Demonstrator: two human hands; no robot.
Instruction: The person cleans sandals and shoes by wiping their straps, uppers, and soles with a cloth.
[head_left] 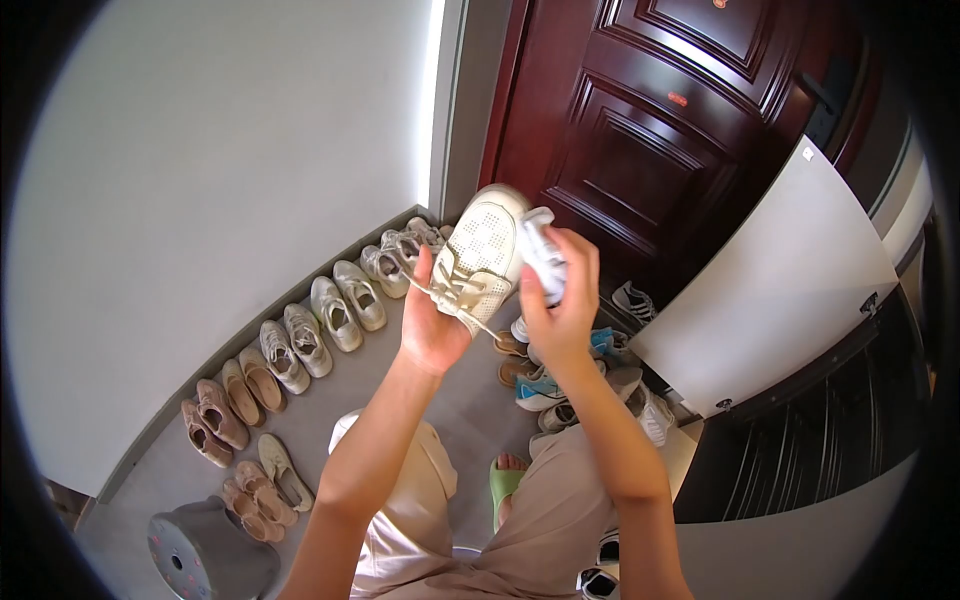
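Observation:
A cream lace-up sneaker with a perforated upper is held up in front of me, its toe pointing away. My left hand is wrapped round its heel end, the thumb along the side near the laces. In my right hand is a crumpled white wipe, pinched between thumb and fingers. The wipe is against or very close to the right side of the shoe's sole; exact contact is hard to tell. The sole's underside is hidden.
A row of pale shoes lines the left wall. More shoes lie at the right beside an open white cabinet door. A grey stool stands at lower left. A dark red door is ahead.

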